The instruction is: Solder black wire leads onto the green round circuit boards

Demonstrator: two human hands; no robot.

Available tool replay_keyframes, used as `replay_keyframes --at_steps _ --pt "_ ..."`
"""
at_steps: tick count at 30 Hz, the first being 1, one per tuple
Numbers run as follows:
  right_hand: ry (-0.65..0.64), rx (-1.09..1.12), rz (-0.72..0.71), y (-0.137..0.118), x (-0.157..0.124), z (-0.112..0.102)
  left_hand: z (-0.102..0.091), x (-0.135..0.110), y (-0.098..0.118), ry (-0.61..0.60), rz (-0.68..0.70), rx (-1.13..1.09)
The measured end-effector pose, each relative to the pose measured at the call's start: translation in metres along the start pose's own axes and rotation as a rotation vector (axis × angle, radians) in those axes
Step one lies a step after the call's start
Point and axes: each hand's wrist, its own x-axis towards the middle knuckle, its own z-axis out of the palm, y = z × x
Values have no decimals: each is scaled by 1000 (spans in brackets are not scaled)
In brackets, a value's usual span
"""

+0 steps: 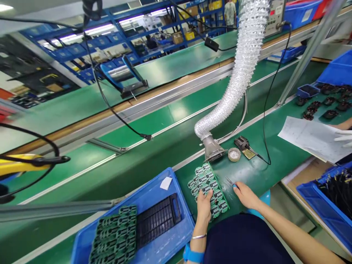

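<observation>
A panel of small round green circuit boards [208,179] lies on the green bench in front of me. My left hand [204,206] is on the panel, thumb and fingers closed at its near part; a small piece under the fingertips cannot be made out. Just right of the panel, my right hand [246,195] is closed around tweezers [229,181], whose tips point toward the boards. Thin wire-like bits [227,191] lie between the panel and this hand. Over the far end of the panel sits the metal fume hood [212,148].
At left, a blue tray [176,183] holds stacked circuit board panels [115,234] and a black rack [158,220]. A soldering iron stand [242,143] and round tin [234,154] stand behind. A silver duct [233,91] hangs down. Another person's gloved hand [345,138] is beside paper [308,137].
</observation>
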Motion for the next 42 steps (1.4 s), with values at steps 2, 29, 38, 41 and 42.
replay_keyframes --at_steps 2,29,38,41,42 --pt "-68 99 -25 -14 -7 4 5 -1 -2 -16 16 -2" --pt "-97 -426 172 -3 27 22 -43 10 -40 448 65 487" --pt "-93 -505 150 10 24 29 -57 -29 -19 423 422 965" --pt "-52 -583 109 10 31 36 -115 -21 20 818 539 1290" --pt "-52 -612 91 10 33 38 -141 -15 33 966 458 1327"
